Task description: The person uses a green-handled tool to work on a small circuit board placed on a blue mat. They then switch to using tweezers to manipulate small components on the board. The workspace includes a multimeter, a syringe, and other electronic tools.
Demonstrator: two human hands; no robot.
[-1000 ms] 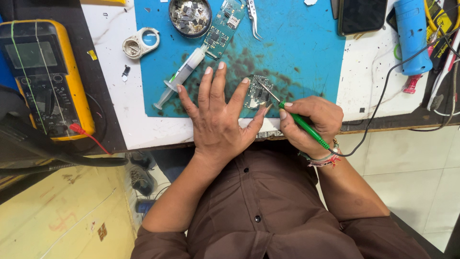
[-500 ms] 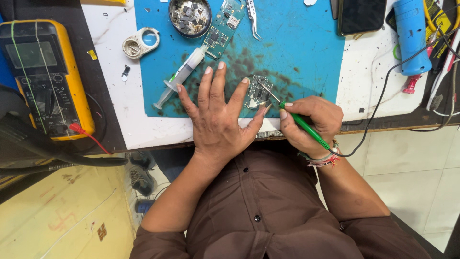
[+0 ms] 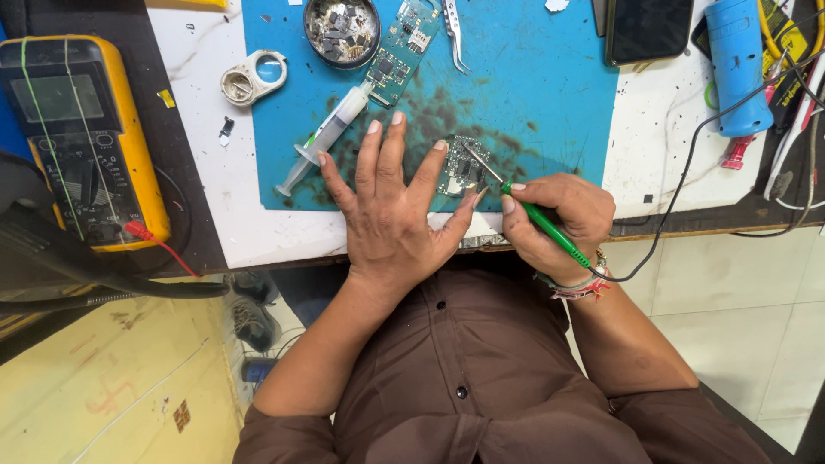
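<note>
Two boards (image 3: 462,170) (image 3: 400,50), one iron (image 3: 537,219), one syringe (image 3: 325,137).

A yellow-cased meter (image 3: 82,142) with a grey rectangular screen (image 3: 56,97) lay at the worktop's left, and a dark-screened phone (image 3: 649,30) lay top right.

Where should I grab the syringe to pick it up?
Probably by the clear barrel, midway along the syringe, coming from the upper left. It lies flat and slanted on the blue mat, and that side is clear of the left hand.
</note>
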